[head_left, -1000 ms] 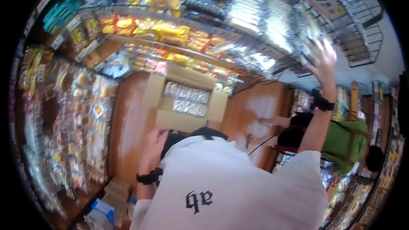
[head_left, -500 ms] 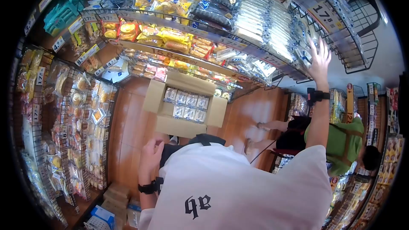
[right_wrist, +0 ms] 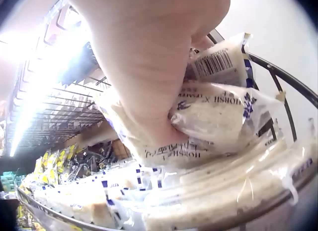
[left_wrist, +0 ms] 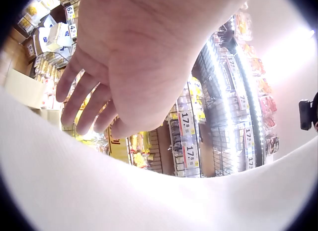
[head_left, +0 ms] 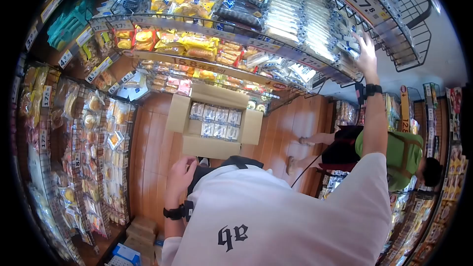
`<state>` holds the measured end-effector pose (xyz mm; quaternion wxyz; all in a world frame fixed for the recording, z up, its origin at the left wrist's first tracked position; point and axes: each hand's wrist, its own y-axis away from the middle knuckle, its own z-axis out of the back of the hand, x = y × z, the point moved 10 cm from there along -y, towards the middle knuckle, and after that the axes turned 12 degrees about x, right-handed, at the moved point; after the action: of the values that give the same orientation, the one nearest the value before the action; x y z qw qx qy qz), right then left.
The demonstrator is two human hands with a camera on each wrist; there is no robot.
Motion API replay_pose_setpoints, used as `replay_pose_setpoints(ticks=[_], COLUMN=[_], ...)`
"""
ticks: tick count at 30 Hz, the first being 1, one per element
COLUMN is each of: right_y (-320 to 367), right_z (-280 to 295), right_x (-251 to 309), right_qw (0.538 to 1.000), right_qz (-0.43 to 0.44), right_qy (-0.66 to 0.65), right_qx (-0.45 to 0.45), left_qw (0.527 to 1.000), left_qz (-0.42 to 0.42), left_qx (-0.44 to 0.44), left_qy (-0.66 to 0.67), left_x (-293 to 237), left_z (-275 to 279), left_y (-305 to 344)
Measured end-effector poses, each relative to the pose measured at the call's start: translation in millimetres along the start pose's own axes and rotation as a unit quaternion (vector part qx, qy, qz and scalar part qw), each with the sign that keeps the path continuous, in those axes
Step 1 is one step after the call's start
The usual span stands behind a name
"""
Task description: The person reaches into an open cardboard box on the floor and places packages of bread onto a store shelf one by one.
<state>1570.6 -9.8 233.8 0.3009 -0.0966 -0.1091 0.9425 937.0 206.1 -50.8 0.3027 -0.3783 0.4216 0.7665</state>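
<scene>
Clear-wrapped packets point(right_wrist: 213, 116) on the wire shelf point(head_left: 266, 46) are touched by the right hand point(head_left: 366, 59), its fingers reaching out, slightly apart. The left hand point(left_wrist: 131, 67) is held by the waist, fingers loosely bent and parted.

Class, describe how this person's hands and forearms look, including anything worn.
The left hand and right hand are ungloved. Each wrist wears a black strap with a small black device. Otherwise bare forearms emerge from loose, short white sleeves.
</scene>
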Motion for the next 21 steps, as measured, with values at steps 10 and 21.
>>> replay_pose_setpoints(ticks=[10,21], right_y=[61.2,24.0], right_z=[0.6,30.5], right_x=[25.4,10.3], right_qw=[0.987,0.998], right_qz=[0.016,0.045], right_qy=[0.001,-0.041], right_qx=[-0.163,-0.014], left_qw=[0.999,0.993], left_qz=[-0.021,-0.097], left_qx=[-0.042,-0.003], left_qy=[-0.018,-0.063], left_x=[-8.9,-73.5], left_z=[22.0,13.2], left_y=[17.1,2.0])
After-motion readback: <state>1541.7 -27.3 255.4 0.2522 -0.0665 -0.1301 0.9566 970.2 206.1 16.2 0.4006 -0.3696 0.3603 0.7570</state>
